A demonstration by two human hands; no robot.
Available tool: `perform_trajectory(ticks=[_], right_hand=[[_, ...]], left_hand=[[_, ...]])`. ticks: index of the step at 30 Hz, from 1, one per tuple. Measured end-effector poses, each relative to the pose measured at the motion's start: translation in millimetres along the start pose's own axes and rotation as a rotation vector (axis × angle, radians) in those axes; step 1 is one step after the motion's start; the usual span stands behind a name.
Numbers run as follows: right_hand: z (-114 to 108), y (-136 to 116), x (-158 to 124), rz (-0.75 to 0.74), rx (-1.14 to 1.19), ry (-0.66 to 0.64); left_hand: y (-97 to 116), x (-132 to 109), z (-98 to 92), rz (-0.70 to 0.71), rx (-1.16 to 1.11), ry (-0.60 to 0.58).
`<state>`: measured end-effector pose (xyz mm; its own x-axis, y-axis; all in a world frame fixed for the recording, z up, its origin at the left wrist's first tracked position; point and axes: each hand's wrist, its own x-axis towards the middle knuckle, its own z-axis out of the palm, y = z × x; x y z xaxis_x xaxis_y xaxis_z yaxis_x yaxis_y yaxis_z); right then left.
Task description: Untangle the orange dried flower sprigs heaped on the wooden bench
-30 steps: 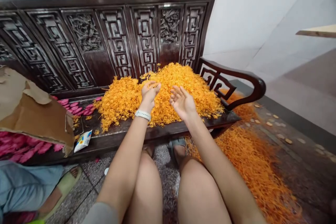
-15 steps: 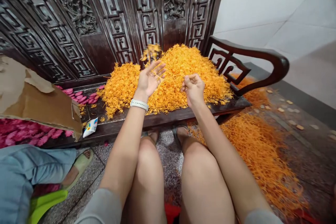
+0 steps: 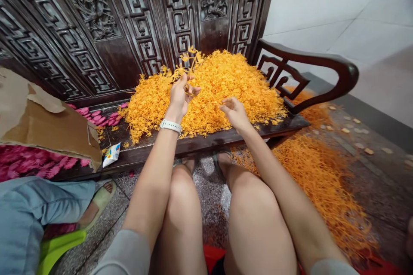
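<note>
My left hand (image 3: 184, 93), wearing a white watch band on its wrist, is raised over the pile with curled fingers. It is closed on a small sprig of yellow plastic flowers (image 3: 192, 57), whose heads stick up above the fingertips. To its right, my right hand (image 3: 235, 114) hovers over the front of the pile, fingers loosely bent and slightly apart; I see nothing clear between them. Beneath both hands lies a big heap of yellow plastic flowers (image 3: 226, 73) on a dark wooden bench (image 3: 155, 148).
At left, a cardboard box (image 3: 61, 129) stands by pink flowers (image 3: 38, 163), with a small white packet (image 3: 111, 154) beside it. A carved armrest (image 3: 342, 68) bounds the right. Orange strands (image 3: 316, 184) cover the floor there. Another person's jeans leg (image 3: 48, 202) is at lower left.
My left hand has turned and curled its fingers, and the sprig has come up higher. My right hand has loosened from its pinch; the thin strand between the hands no longer shows clearly.
</note>
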<state>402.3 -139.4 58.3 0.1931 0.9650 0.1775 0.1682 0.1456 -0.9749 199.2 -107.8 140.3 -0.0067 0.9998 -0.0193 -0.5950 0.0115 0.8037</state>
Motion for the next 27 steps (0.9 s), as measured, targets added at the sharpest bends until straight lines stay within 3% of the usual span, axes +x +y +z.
perform_trajectory(ticks=[3,6,11,18,22,27], right_hand=[[4,-7,1,-0.219,-0.139,0.085],[11,-18,-2,-0.325,-0.085,0.11],[21,-29,-5,-0.252,0.209,0.144],[9,-34,-4,-0.14,0.553,0.125],[2,-38,-7,-0.044,0.591,0.019],[6,-41,-11,-0.081,0.524,-0.051]], left_hand=[[-9,-3,6.1,-0.093,0.088,-0.054],[-19,-6,12.7,-0.145,0.176,-0.147],[-29,-11,19.0,-0.174,0.291,-0.255],[-27,-9,16.6,-0.183,0.274,-0.191],[-30,-3,12.1,-0.103,0.324,-0.154],[-36,3,6.3,-0.079,0.394,-0.144]])
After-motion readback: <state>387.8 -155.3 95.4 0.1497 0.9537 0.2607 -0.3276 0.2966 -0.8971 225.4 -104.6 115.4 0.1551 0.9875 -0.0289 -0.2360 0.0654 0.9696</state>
